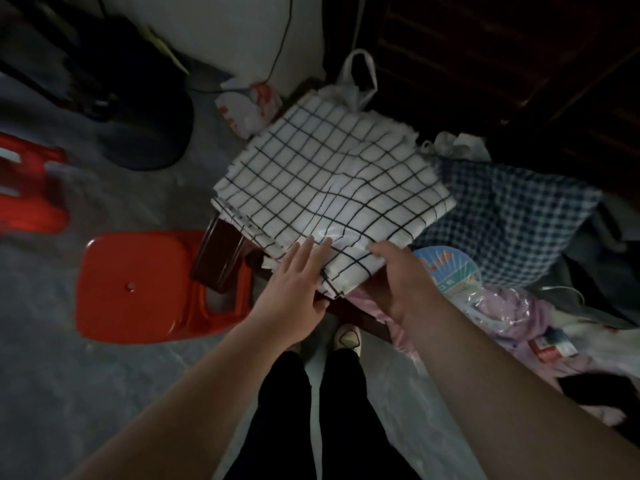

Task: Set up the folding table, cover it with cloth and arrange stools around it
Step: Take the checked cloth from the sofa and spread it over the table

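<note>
A folded white cloth (332, 181) with a black grid pattern lies tilted in the middle of the view. My right hand (398, 282) grips its near corner, thumb on top and fingers underneath. My left hand (294, 296) lies with straight fingers against the cloth's near left edge. A red plastic stool (138, 282) stands on the floor just left of my left hand. Another red stool (27, 185) sits blurred at the left edge. No folding table shows in the view.
A blue checked bundle (512, 223) lies to the right of the cloth. A round printed fan (446, 268), pink plastic-wrapped items (502, 306) and white plastic bags (249, 105) crowd around. Dark wooden furniture (519, 64) stands behind. A dark round fan base (145, 133) sits at the left back.
</note>
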